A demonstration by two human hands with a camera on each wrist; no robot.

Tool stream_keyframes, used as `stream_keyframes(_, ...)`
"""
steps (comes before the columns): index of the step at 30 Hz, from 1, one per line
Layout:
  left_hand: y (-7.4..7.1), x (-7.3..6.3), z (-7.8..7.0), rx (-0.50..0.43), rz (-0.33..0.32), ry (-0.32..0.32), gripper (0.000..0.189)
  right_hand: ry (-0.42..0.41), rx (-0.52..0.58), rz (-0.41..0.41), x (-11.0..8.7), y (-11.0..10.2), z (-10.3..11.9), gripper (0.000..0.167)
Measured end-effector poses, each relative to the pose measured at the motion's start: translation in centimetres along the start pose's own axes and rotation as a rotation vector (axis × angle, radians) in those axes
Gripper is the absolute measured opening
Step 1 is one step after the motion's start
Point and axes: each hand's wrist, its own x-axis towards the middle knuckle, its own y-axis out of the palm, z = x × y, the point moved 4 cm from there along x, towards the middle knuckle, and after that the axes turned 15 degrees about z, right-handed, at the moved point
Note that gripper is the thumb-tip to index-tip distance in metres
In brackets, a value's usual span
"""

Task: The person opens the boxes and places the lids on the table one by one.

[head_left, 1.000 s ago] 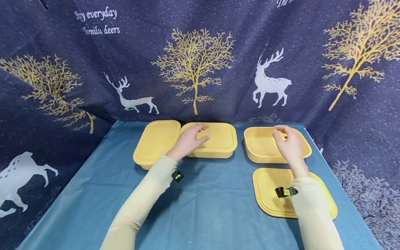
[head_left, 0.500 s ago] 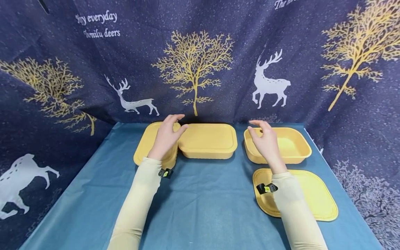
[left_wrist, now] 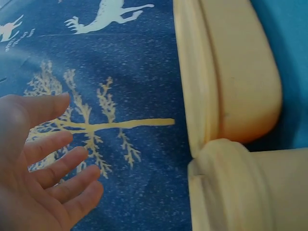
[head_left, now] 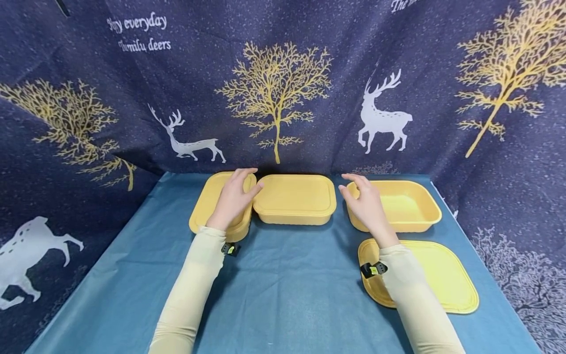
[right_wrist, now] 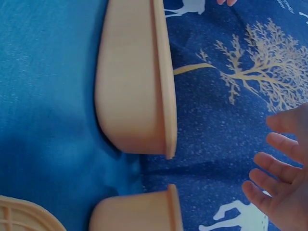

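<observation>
Three yellow boxes stand in a row at the far side of the blue, cloth-covered surface (head_left: 283, 295): a left box (head_left: 209, 201) and a middle box (head_left: 295, 194), both lidded and touching or nearly so, then, apart from them, a lidless box (head_left: 411, 226). Their smooth walls look like thin moulded plastic, so each should be light, fairly stiff, slightly slippery and hardly fragile; the lidless one may flex when squeezed. Its projecting rim seems the surest hold, while lidded boxes suit a grip low on the rounded sides. The left hand (head_left: 232, 199) hovers over the left box, the right hand (head_left: 366, 204) over the lidless box's left end, fingers spread in a loose curve, holding nothing. A flat loose lid (head_left: 451, 280) with a grooved border lies just in front, partly beneath the right sleeve (head_left: 411, 290). Creased navy fabric (head_left: 327, 24) hangs behind.
</observation>
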Motion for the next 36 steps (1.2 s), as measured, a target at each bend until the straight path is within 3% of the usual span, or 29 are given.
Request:
stream_keyframes(8,2.0,0.4,0.9,0.026,0.117,0.008,0.062,-0.03,-0.033,0.078,0.5,1.7,-0.1,0.045)
stream_keyframes(15,4.1,0.7,2.3,0.059,0.192,-0.014,0.066,-0.02,-0.076,0.193,0.8,3.4,-0.4,0.057)
stream_keyframes(28,5.8,0.9,3.7,0.091,0.266,-0.032,0.073,0.026,-0.116,0.34,1.0,5.6,-1.8,0.074)
stream_keyframes(36,6.3,0.5,4.2,0.121,0.274,-0.02,0.077,0.02,-0.11,0.391,1.0,6.3,-2.4,0.081)
